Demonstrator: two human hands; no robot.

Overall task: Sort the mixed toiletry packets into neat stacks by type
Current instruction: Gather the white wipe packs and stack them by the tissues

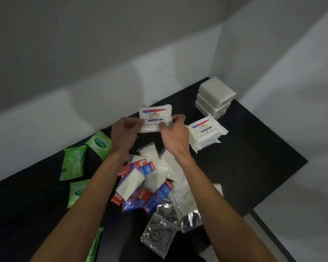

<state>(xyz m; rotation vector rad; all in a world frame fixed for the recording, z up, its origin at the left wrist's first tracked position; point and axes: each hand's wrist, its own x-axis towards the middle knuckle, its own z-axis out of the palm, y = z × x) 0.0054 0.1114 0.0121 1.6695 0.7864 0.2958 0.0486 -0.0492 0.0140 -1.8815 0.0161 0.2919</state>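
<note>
White Dove packet (155, 114) pinched by left hand (124, 137) & right hand (173, 136), btm edge hidden.

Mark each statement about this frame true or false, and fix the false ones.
1. The left hand and right hand both hold one Dove packet. True.
2. A stack of Dove packets lies to the right of the held one. True.
3. The green packets sit on that stack. False: they lie scattered on the left of the table.
4. The Colgate sachets form a neat stack. False: they lie jumbled in the middle pile.
5. A stack of plain white packets stands at the back right. True.
</note>
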